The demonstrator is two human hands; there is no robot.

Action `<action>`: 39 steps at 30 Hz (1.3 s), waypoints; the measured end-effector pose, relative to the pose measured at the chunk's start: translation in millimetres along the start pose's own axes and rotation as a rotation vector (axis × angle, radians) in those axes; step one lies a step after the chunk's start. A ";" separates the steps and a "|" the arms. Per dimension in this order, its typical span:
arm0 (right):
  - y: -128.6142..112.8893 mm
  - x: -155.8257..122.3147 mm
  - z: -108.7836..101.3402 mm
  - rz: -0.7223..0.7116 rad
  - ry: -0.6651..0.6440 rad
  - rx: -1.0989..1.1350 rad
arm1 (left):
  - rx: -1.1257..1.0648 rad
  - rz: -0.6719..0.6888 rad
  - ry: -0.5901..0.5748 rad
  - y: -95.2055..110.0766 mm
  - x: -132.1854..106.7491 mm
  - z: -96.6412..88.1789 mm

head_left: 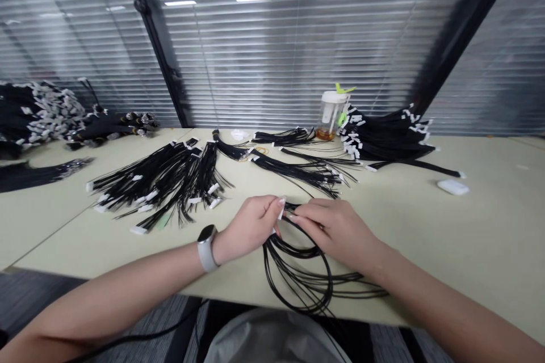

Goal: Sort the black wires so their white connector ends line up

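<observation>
My left hand (251, 226) and my right hand (336, 228) meet over the near middle of the pale table (468, 238). Both pinch a bundle of thin black wires (298, 272), which loops down toward the table's front edge. A small white connector (281, 210) shows between my left fingertips. My left wrist wears a white smartwatch (206, 247). The fingers of both hands are closed on the wires.
Fanned bundles of black wires with white connectors (170, 181) lie left of my hands, more (306, 173) behind them. A large pile (387, 136) sits at back right beside a clear bottle (332, 113). Further piles (38, 110) lie far left. A white case (452, 186) rests at right.
</observation>
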State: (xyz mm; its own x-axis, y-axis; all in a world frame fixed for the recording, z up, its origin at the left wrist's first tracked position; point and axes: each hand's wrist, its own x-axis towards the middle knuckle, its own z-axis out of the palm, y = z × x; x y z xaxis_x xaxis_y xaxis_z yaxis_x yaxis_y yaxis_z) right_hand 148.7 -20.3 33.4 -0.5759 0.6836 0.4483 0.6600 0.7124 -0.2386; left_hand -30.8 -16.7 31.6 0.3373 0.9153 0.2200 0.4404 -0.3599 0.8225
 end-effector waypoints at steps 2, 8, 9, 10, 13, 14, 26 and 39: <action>-1.3 -0.1 -1.4 0.018 -0.049 -0.030 | 0.010 0.009 -0.005 -0.2 -0.4 0.4; -3.7 1.4 0.9 -0.008 -0.126 -0.151 | 0.028 -0.001 -0.019 -0.2 -1.2 2.0; -3.3 1.8 1.3 -0.006 -0.129 -0.162 | 0.024 0.000 -0.016 -0.2 -1.0 2.1; -2.6 2.2 1.3 0.001 -0.127 -0.164 | 0.015 0.001 -0.008 -0.3 -0.7 2.2; 1.5 3.0 -2.3 0.091 -0.115 -0.100 | -0.029 -0.008 0.053 -1.7 1.9 1.6; 3.1 3.2 -4.7 0.149 -0.114 -0.053 | -0.049 -0.021 0.077 -2.6 3.1 1.2; 4.8 4.4 -19.4 0.452 0.134 0.650 | -0.080 -0.145 0.301 -12.9 13.3 -2.6; -18.6 -0.5 -1.6 0.087 -0.228 0.266 | -0.138 -0.093 0.393 -9.0 10.9 2.0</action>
State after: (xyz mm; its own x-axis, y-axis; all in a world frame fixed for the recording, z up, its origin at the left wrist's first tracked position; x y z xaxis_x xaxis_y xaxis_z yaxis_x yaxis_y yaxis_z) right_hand 137.5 -34.2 39.0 -0.6356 0.7400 0.2199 0.5800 0.6457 -0.4967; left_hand -29.4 -3.8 25.5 -0.0530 0.9517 0.3025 0.3295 -0.2693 0.9049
